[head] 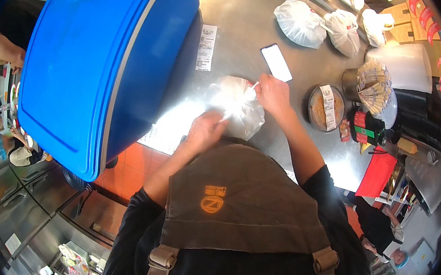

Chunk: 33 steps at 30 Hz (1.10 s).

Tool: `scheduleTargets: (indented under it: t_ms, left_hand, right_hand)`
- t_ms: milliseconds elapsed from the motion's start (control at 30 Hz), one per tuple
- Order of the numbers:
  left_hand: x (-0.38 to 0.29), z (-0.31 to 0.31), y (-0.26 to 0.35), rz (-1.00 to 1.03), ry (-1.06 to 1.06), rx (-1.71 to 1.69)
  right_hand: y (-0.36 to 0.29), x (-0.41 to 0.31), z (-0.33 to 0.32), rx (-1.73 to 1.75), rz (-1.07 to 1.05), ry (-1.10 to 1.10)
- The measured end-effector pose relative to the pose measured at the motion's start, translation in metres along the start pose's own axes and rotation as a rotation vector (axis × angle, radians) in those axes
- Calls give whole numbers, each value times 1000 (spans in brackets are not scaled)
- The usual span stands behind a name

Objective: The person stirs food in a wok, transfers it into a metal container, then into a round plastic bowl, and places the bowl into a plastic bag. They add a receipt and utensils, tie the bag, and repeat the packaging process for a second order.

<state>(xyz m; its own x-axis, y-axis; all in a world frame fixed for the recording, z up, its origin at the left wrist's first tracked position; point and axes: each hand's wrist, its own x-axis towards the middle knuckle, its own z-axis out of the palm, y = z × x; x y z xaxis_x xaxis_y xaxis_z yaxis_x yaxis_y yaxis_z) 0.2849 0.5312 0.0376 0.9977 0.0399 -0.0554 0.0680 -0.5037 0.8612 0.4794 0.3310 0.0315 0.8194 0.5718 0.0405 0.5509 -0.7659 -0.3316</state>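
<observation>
A white translucent plastic bag (243,111) stands on the steel counter in front of my apron, bulging with contents I cannot make out. My right hand (274,95) pinches one twisted handle of the bag at its upper right. At the bag's lower left, my left hand (207,130) grips the other handle and looks slightly blurred. Just beyond my right hand lies a phone (276,62) with a bright white screen. A printed paper slip (206,47) rests flat on the counter, up and left of the bag.
A large blue lidded bin (78,70) borders the counter on the left. Tied plastic bags (301,24) sit at the back. To the right are a round lidded food container (326,108), a metal pot of wrapped chopsticks (373,87) and dark bottles (366,126). Co-workers (376,224) stand farther off.
</observation>
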Motion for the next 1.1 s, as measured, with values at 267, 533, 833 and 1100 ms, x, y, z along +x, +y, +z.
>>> scheduleTargets:
  t_ms: [267,533,833,1100]
  left_hand:
    - [-26,-1,-54,-210,-81,-151]
    - [-4,-15,-95,-344,-64,-452]
    - [15,4,-56,-729,110,-1616]
    - [23,7,-81,-980,236,-1377]
  right_hand:
    - [48,1,43,43,128,-231]
    - [50,-67,27,369,216,-191]
    - [7,-134,32,2185,656,-151]
    - [20,-127,50,2080,991,-154]
